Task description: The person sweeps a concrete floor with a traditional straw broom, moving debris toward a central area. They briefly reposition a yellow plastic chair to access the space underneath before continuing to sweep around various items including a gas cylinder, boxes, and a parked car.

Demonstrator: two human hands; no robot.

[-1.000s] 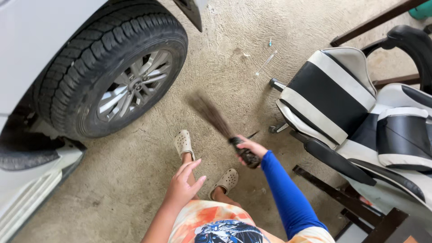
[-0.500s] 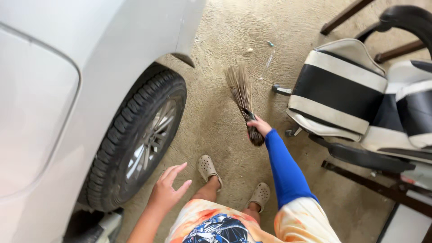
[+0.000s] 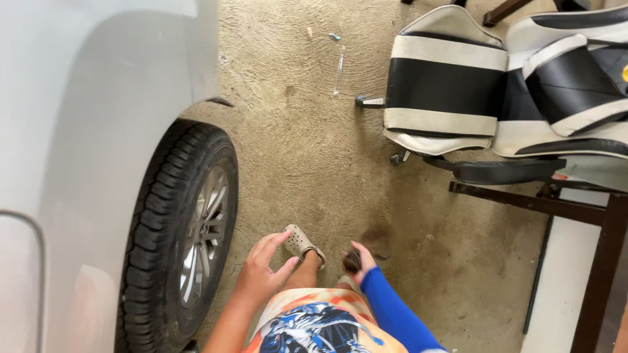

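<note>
My right hand [image 3: 362, 259], in a blue sleeve, is closed around the dark handle of a small hand broom [image 3: 352, 262]. The bristles show only as a dark blur low over the concrete floor [image 3: 314, 150], just ahead of my feet. My left hand [image 3: 263, 269] hangs free with its fingers spread, holding nothing, between my knee and the car tyre [image 3: 180, 235]. One beige perforated clog [image 3: 299, 240] shows between the two hands.
A white car body [image 3: 98, 117] fills the left side above the tyre. A black-and-white padded chair [image 3: 451, 85] lies tilted at the upper right, over a dark wooden frame [image 3: 589, 216]. Small bits of litter [image 3: 338, 62] lie on the floor far ahead.
The broom has swung from stretched out ahead back to close by my feet. My view has moved forward along the car. The left hand stays open.
</note>
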